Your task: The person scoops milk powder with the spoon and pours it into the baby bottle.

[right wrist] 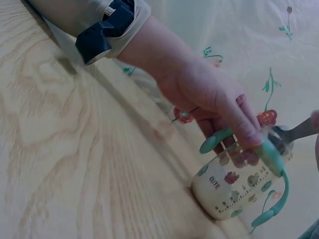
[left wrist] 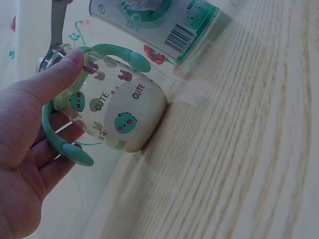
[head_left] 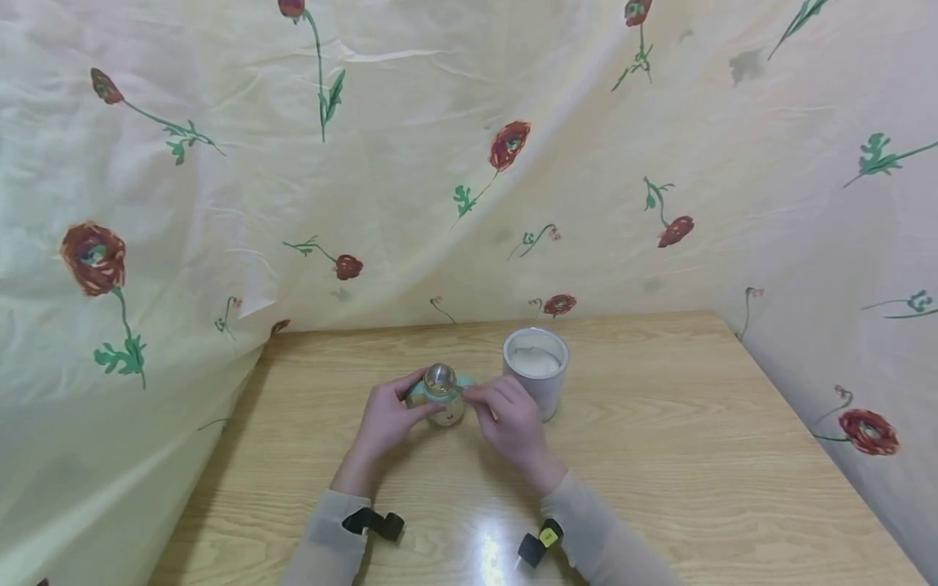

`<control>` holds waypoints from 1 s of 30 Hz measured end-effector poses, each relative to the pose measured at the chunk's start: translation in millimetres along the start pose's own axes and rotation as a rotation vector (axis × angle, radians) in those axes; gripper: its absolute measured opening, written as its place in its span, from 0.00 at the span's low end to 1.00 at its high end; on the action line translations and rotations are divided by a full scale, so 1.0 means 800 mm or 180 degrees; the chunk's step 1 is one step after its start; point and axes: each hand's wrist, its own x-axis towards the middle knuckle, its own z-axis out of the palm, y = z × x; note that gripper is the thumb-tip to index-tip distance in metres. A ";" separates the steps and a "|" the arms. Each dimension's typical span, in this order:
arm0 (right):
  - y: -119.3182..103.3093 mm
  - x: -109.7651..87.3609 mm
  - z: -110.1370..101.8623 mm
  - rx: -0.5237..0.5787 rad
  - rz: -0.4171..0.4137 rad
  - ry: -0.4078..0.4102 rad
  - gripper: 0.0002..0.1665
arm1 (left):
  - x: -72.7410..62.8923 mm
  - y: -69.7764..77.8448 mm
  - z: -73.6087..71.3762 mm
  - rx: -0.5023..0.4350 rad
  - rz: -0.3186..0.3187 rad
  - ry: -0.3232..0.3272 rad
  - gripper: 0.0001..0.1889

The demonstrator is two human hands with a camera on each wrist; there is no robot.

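A clear baby bottle point(left wrist: 134, 117) with green side handles and cartoon prints stands upright on the table. Pale contents fill its lower part in the left wrist view. My left hand point(head_left: 388, 415) grips it near the neck, with the thumb on the near side and fingers behind. Between the fingertips of my right hand point(head_left: 509, 415) is the handle of a metal spoon point(head_left: 440, 378). The spoon's shiny bowl sits right at the bottle's mouth; whatever lies inside the bowl is hidden by glare. In the right wrist view, only the right fingertips show at the edge.
Just right of the bottle, behind my right hand, stands an open tin point(head_left: 551, 392) with white powder inside. The wooden table point(head_left: 681, 456) ends at a flower-patterned cloth point(head_left: 410, 179) hanging behind and at both sides. A black camera mount is strapped to each wrist.
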 end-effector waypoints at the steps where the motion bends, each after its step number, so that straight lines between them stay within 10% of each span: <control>1: 0.000 0.000 0.000 -0.0002 0.0012 -0.0014 0.08 | 0.000 0.000 0.000 0.0004 -0.0013 -0.0002 0.35; 30: 0.001 -0.003 -0.003 -0.0001 0.0400 -0.0147 0.09 | -0.001 0.004 0.001 0.0007 -0.0032 0.0028 0.36</control>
